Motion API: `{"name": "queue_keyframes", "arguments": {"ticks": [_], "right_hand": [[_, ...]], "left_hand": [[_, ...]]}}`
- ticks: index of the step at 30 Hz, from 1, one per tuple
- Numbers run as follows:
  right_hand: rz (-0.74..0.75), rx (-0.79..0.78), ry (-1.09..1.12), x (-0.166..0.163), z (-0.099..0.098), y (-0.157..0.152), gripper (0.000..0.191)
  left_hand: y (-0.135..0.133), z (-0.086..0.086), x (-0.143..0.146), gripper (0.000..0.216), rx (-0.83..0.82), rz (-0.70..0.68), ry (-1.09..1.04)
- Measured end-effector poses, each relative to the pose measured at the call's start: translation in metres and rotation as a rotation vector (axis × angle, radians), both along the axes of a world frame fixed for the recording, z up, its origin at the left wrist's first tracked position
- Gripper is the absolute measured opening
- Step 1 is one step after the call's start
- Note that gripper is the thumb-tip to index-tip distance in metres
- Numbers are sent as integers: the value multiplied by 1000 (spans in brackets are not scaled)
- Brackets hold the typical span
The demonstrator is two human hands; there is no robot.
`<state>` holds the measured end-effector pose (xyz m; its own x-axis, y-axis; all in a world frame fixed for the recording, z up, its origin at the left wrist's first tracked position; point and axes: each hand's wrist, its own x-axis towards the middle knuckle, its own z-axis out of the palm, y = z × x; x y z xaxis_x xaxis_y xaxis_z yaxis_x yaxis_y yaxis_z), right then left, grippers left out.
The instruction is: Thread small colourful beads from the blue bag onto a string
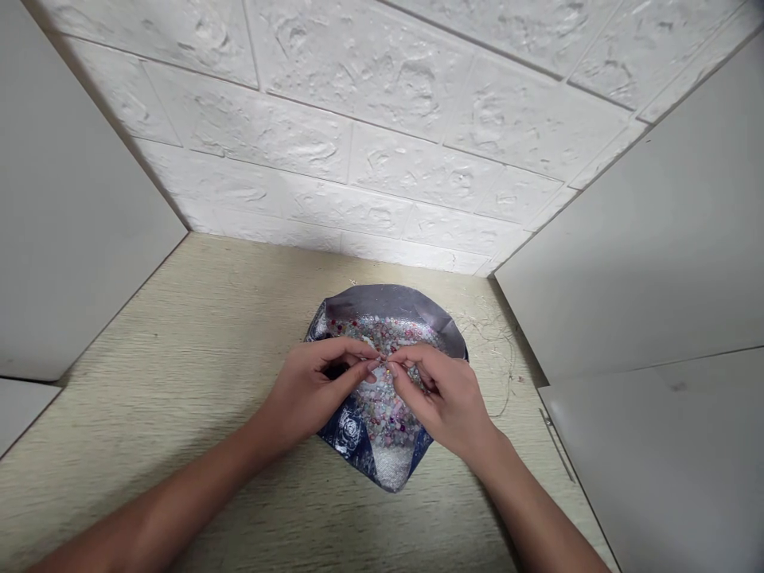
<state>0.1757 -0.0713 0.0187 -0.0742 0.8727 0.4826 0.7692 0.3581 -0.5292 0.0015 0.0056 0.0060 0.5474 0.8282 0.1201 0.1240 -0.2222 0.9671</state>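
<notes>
On our bench [208,358] sits a floppy foil pouch [387,298], spread open, soft and light, so we'd lift it by the rim. Our left hand [310,390] and right hand [447,398] pinch tight, fingertip to fingertip, just above it; can't tell on what. The beads [387,422] inside look tiny, hard and slippery, so we'd pinch them one at a time

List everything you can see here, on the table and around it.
Bag: one, blue and silver, spread open mid-table.
Beads: many, mixed pink, white and green, inside the bag.
Threads: a few, pale, on the table right of the bag.
Table: one, pale wood grain.
Wall: one, white brick pattern, behind.
Panels: two, white, left and right.
Left hand: one, fingertips pinched, over the beads.
Right hand: one, fingertips pinched, meeting the left; what they pinch is too small to tell.
</notes>
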Motion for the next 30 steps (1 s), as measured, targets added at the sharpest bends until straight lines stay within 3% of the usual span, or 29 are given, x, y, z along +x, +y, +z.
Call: {"name": "queue_keyframes", "arguments": {"ticks": [12, 20, 28, 30], "right_hand": [[3, 7, -16, -1, 0, 1, 11], [39, -3, -16, -1, 1, 1, 9], [9, -99, -103, -1, 1, 2, 14], [8, -156, -132, 0, 3, 2, 16]], "left_hand": [[0, -1, -2, 11, 97, -6, 48], [4, -1, -1, 7, 254, -74, -58], [3, -2, -1, 9, 236, -78, 1], [2, -3, -2, 19, 231, -79, 19]]}}
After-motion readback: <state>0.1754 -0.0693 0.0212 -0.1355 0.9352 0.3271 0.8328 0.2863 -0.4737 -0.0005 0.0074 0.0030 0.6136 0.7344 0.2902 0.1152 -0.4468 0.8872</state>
